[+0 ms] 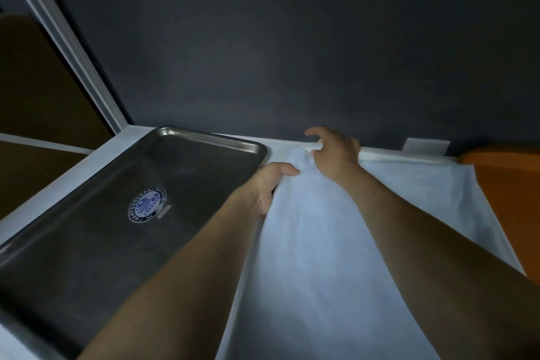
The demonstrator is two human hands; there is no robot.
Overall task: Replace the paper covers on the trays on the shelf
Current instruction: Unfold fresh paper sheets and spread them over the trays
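A bare steel tray [96, 231] with a round blue sticker lies on the white shelf [67, 172] at the left. To its right a white paper cover [327, 257] drapes over a second tray, which is hidden beneath it. My left hand [270, 184] grips the paper's left edge near the far corner, fingers curled round a bunched fold. My right hand [333, 152] is at the paper's far edge by the dark wall, its fingers curled over the far rim; whether it holds the paper is unclear.
A dark wall [292, 52] closes the back of the shelf. An orange object [508, 202] lies at the far right edge, beside the paper. A white frame post [73, 52] rises at the left, and a small white tab [425, 147] sticks to the wall.
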